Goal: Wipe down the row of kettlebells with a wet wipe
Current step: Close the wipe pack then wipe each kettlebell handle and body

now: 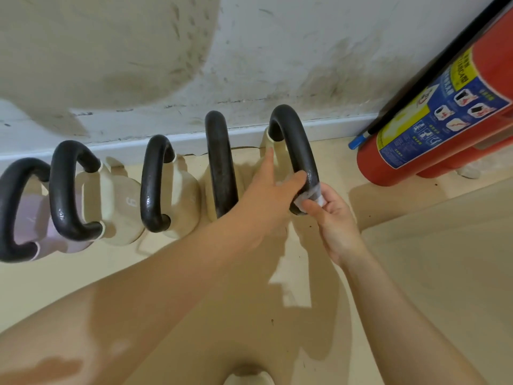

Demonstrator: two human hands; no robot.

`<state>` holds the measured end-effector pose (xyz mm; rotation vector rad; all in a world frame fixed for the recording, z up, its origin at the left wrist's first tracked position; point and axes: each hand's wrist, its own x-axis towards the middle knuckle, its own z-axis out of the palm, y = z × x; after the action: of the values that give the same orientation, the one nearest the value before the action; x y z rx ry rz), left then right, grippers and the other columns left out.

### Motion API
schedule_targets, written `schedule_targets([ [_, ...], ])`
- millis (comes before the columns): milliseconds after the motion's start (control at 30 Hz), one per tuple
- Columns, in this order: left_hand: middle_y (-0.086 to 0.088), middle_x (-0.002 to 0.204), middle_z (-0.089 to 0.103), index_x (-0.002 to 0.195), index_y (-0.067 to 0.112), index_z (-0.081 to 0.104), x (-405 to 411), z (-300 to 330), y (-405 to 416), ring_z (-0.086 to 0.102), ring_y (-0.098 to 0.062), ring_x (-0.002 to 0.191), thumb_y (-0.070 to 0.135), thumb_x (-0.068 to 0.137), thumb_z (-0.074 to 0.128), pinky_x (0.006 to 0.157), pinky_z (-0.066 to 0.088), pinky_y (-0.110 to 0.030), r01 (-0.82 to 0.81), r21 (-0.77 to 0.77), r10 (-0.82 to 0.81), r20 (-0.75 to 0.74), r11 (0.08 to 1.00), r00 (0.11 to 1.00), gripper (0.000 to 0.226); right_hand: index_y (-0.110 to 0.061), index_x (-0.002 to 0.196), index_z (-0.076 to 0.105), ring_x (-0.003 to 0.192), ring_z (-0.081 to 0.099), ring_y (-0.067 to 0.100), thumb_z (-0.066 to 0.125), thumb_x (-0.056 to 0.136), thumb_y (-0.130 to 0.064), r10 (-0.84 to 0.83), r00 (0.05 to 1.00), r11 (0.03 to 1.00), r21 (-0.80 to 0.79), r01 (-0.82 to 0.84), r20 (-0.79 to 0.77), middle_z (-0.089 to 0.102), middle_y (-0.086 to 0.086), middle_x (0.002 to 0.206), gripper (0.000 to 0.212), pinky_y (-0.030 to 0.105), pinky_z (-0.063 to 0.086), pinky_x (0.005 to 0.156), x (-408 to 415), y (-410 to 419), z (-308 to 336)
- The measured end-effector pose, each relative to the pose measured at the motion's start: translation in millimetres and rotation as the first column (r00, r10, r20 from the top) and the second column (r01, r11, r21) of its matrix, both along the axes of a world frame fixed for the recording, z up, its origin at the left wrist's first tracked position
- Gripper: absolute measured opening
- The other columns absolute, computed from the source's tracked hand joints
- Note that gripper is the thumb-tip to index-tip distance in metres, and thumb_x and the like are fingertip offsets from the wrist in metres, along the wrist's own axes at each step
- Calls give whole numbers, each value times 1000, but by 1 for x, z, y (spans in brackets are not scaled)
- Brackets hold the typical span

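Several kettlebells with black handles stand in a row on the floor along the wall. The rightmost kettlebell (294,145) has a cream body, mostly hidden behind my left hand (269,195), which rests on it with fingers spread and the thumb against the handle. My right hand (333,215) pinches a white wet wipe (312,194) wrapped round the lower near part of that handle. To its left stand a cream kettlebell with an upright handle (220,165), another cream kettlebell (158,187), a cream one marked 6 (75,190) and a lilac one (16,209).
A red fire extinguisher (433,120) with a blue and yellow label leans at the right against the stained white wall (277,51). A white skirting board (244,133) runs behind the row. The floor (430,273) is pale beige.
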<state>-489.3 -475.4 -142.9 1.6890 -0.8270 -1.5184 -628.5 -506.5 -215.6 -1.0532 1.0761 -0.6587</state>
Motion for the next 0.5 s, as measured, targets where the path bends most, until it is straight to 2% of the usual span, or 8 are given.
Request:
schedule_targets([
  [67,12,123,42,145,42,2,4,-4,-1,48,-3,104,49,91,44,93,34,-14,-91,52,94,-65,995,993,69,-19,105,63,94,61,20,68,79,-4,-2,996,996,-94,-7,-90,66,9,100,31,30,47,87,0,6,-3],
  [133,7,149,30,145,42,4,5,-8,-1,34,-18,134,57,85,43,114,23,-39,-153,129,169,-122,980,978,73,-17,107,62,95,62,6,69,79,-4,-42,972,973,-231,-14,-233,69,-4,99,32,17,48,82,4,15,-9],
  [167,3,153,27,145,39,8,5,-10,-1,29,-21,138,58,84,42,115,21,-45,-178,150,198,-130,973,972,72,-15,108,60,90,61,-2,69,80,-7,-83,952,959,-284,-5,-296,67,-10,95,31,12,46,77,9,20,-11],
  [233,1,145,39,142,31,28,5,-14,0,34,-22,134,54,88,40,113,24,-46,-238,172,263,-144,956,954,60,-14,116,56,81,58,-9,67,83,-11,-181,914,937,-345,49,-363,62,-17,89,35,8,42,72,20,28,-13],
  [300,4,121,53,114,34,52,7,-15,-2,45,-19,123,54,89,40,109,31,-42,-272,178,299,-149,946,942,35,-12,129,46,77,56,-5,61,88,-12,-251,908,915,-388,110,-335,59,-11,87,44,6,42,72,27,30,-9],
  [333,4,120,54,111,34,54,7,-15,-3,45,-18,122,56,88,40,109,31,-41,-279,175,306,-153,944,940,35,-12,136,39,79,57,-2,57,91,-12,-267,908,904,-411,119,-324,59,-6,88,49,10,45,76,31,29,-5],
  [433,1,147,37,140,30,32,8,-20,-8,35,-18,134,65,79,37,115,22,-45,-277,151,300,-154,949,942,70,-11,145,24,110,57,20,45,96,-14,-265,883,848,-530,22,-387,58,8,115,54,35,45,99,41,19,7],
  [500,4,154,25,145,32,21,9,-22,-13,25,-15,140,71,70,35,117,16,-44,-265,155,291,-185,952,938,86,-10,146,24,131,43,21,40,98,-13,-276,842,770,-631,-95,-463,43,8,143,51,33,38,107,49,1,17],
])
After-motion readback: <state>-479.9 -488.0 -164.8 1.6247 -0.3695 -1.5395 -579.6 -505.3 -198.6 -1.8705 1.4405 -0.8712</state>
